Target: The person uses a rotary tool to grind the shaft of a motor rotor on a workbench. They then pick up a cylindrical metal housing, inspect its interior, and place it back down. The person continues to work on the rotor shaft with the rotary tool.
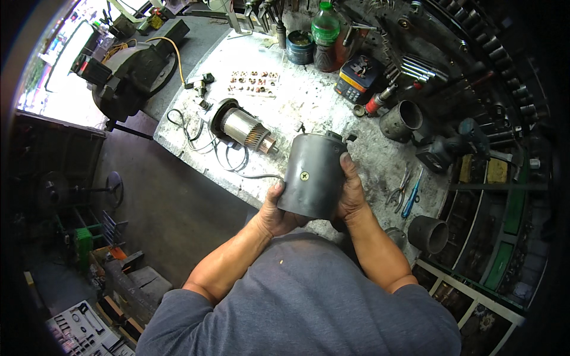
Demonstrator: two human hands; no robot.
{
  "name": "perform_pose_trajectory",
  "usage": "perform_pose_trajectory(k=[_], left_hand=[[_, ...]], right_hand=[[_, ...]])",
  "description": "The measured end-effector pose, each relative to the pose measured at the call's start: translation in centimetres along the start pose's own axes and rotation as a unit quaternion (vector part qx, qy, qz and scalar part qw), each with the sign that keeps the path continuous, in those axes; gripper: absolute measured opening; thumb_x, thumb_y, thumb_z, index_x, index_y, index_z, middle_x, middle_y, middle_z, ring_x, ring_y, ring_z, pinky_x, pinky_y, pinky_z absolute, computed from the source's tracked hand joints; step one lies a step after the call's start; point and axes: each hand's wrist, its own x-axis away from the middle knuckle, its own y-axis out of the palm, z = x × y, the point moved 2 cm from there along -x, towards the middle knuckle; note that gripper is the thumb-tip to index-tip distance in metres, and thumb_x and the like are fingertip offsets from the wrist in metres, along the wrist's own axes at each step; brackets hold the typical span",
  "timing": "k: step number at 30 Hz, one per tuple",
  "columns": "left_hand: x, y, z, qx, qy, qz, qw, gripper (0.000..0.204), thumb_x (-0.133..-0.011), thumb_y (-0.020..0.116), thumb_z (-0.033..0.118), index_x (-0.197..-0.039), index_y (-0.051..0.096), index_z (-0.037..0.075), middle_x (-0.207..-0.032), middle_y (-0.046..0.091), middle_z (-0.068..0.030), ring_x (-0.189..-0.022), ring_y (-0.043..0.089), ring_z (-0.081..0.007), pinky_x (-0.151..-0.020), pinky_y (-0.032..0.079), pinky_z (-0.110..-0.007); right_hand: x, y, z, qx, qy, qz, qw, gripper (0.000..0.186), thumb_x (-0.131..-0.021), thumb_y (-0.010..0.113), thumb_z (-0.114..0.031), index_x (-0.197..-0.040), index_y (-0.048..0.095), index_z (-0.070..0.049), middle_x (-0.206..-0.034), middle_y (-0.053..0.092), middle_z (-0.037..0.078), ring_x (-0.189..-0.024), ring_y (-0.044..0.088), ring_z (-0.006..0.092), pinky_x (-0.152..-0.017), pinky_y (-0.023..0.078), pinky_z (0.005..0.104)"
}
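Note:
Between my two hands is a black cylindrical motor housing (314,190) with one brass-coloured screw in its side. My left hand (275,215) grips its lower left edge, thumb up along the wall and fingers partly hidden beneath. On the opposite side my right hand (352,191) holds it, the thumb lying against the wall. Just left of the housing a motor armature (240,126) rests on the workbench, its copper commutator toward the housing and its other end in a dark round end piece. A black cable (237,168) curls across the bench beside my left hand.
On the bench (205,157) stand a green bottle (326,26), a dark tub (300,46) and a metal ring (401,118). Pliers (399,193), a blue screwdriver (412,196) and a cordless power tool (442,151) lie at right. A large vise (133,74) stands at far left.

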Motion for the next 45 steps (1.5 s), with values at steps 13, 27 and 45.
perform_pose_trajectory(k=[13,27,45], left_hand=[[-0.7,-0.2,1.4,-0.101,0.017,0.105,0.989,0.103,-0.1,0.081,0.063,-0.172,0.04,0.002,-0.158,0.06,-0.0242,-0.145,0.063,-0.036,-0.122,0.055,-0.051],[-1.4,-0.3,-0.4,0.077,-0.002,0.023,0.997,0.134,-0.07,0.091,0.084,-0.173,0.045,0.011,-0.165,0.057,-0.0222,-0.148,0.062,-0.0399,-0.126,0.05,-0.066],[-0.5,-1.3,0.2,0.156,0.019,-0.017,0.987,0.115,-0.097,0.059,0.092,-0.165,0.051,-0.001,-0.148,0.07,-0.0294,-0.13,0.074,-0.0421,-0.121,0.056,-0.057]], right_hand=[[-0.1,2.0,-1.4,0.218,-0.06,0.08,0.971,0.059,-0.108,0.084,-0.04,-0.146,0.065,0.001,-0.133,0.075,0.012,-0.118,0.072,0.0206,-0.107,0.059,0.0381],[2.1,2.8,-2.4,0.506,-0.158,0.067,0.845,0.1,-0.095,0.095,-0.045,-0.163,0.048,0.01,-0.147,0.067,0.026,-0.139,0.065,0.032,-0.119,0.053,0.0445],[-2.5,-0.7,3.3,-0.026,0.066,-0.081,0.994,0.096,-0.089,0.093,-0.066,-0.153,0.061,-0.002,-0.12,0.08,0.015,-0.091,0.081,0.0219,-0.077,0.071,0.039]])
